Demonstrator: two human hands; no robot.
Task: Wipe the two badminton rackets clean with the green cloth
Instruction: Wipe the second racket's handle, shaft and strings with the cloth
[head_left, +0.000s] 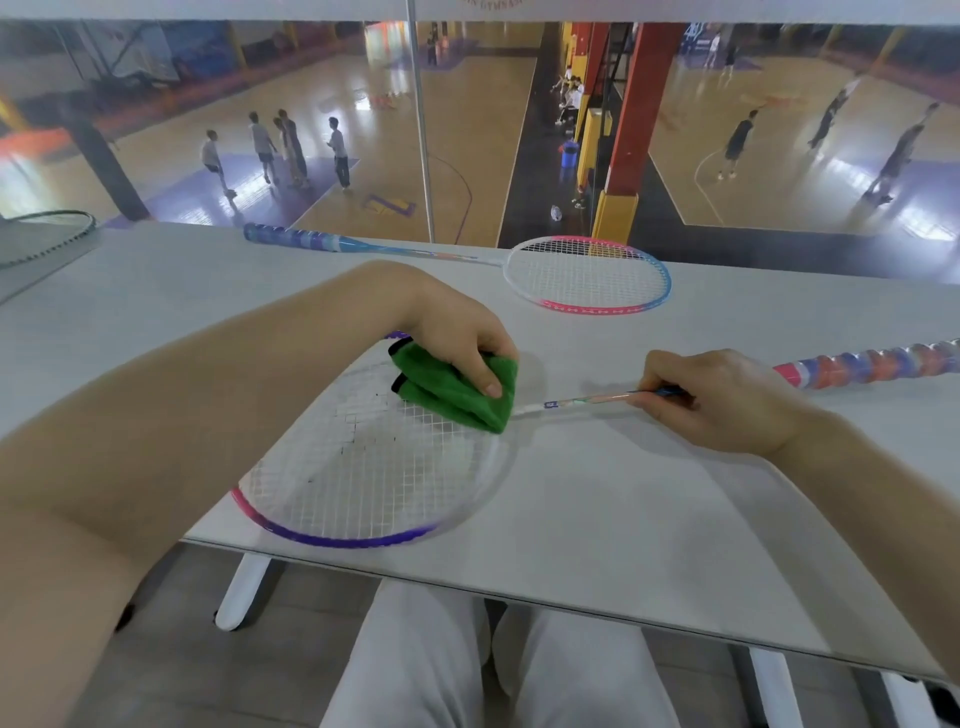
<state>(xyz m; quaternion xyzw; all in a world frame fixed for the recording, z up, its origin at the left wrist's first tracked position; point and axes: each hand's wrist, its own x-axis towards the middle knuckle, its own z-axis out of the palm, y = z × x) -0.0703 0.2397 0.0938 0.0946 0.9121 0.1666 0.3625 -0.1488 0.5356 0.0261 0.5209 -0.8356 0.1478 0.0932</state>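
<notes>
Pressing folded green cloth (457, 387), gripped in left hand (462, 338), onto near racket (363, 467) strings; right hand (722, 400) pinching shaft. Racket head overhangs tabletop (623, 493) edge: hard push may tip it.

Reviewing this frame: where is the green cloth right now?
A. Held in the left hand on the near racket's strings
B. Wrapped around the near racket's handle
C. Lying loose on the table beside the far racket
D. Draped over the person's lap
A: the left hand grips the folded green cloth on the near racket's strings, close to the shaft.
</notes>
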